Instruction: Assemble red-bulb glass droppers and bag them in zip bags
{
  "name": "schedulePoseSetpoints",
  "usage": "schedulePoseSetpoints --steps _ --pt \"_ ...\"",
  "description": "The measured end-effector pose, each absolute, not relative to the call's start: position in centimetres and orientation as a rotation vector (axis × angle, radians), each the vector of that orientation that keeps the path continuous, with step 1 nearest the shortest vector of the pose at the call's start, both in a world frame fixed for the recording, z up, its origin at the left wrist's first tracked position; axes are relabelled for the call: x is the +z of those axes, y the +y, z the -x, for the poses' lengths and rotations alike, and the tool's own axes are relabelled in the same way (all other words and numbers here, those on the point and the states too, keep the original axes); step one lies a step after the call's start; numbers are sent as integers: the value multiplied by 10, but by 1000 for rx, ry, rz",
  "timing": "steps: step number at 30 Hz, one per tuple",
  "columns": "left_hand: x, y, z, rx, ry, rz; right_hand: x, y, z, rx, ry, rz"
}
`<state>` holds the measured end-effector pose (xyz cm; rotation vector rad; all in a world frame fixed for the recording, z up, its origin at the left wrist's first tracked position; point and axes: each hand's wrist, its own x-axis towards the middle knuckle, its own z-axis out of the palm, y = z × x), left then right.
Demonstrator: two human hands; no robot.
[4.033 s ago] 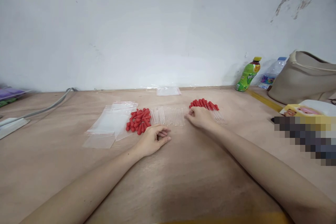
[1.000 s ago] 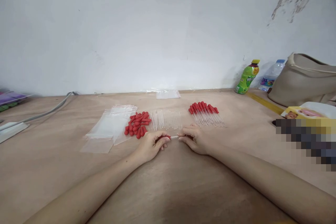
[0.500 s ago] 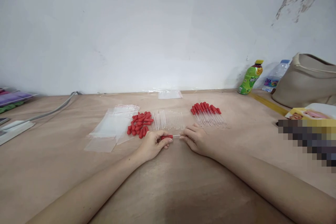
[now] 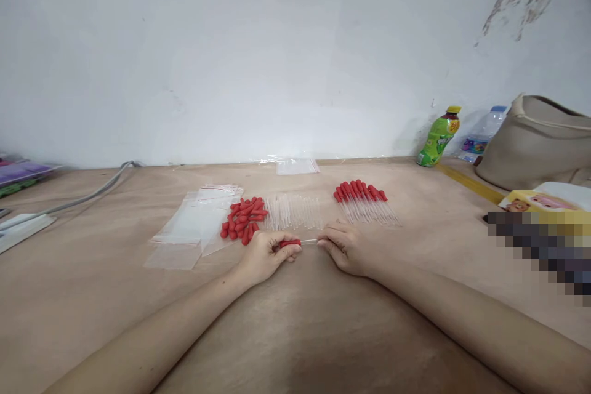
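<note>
My left hand pinches a red rubber dropper bulb, its open end facing right. My right hand is closed on a thin clear dropper tube, which runs level between the two hands and meets the bulb's mouth. My right fingers hide the tube's far end. Just beyond my left hand lies a pile of loose red bulbs. A row of bare clear tubes sits behind the gap between my hands. Past my right hand, several droppers with red bulbs on clear tubes lie side by side.
Clear zip bags lie left of the bulbs, and another bag is by the wall. A grey cable crosses the left side. At right stand a green bottle, a water bottle, a beige bag and a yellow packet.
Both hands stay in nearly the same place and keep their hold. A little more of the tube seems to show between them. The whole view has shifted slightly.
</note>
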<state>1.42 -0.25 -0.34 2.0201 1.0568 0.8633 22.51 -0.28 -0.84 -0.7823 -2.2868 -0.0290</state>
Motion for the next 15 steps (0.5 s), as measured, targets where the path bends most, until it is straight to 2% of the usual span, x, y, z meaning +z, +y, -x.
schedulePoseSetpoints --steps 15 --pt "-1 -5 -15 784 1022 -2115 -9 -4 -215 -65 -2350 862"
